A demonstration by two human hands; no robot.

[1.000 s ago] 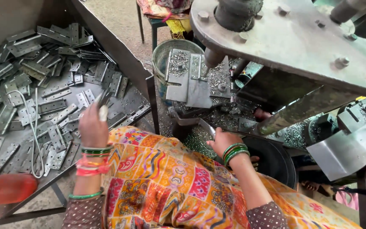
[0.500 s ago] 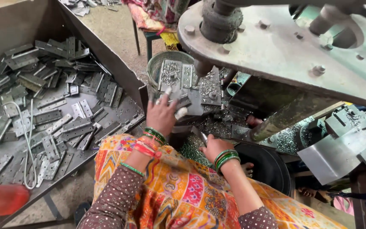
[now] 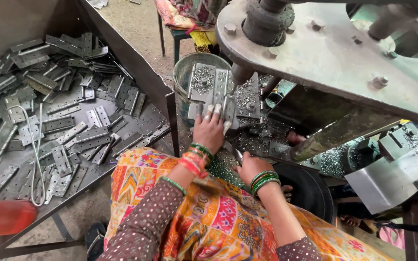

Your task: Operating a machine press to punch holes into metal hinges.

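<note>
So our left hand (image 3: pixel 209 129) has come over from the bin of hinges (image 3: pixel 64 116) and now presses a metal plate (image 3: pixel 226 108) flat-fingered under the press (image 3: pixel 325 53), while our right hand (image 3: pixel 250 166) pinches another small piece.

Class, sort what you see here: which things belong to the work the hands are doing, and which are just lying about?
In use:
left hand, fingers on a metal plate at the press
right hand, holding a small metal piece
metal shavings around the press bed

Lying about:
tray of hinge plates
white wire
bucket
red object
</note>
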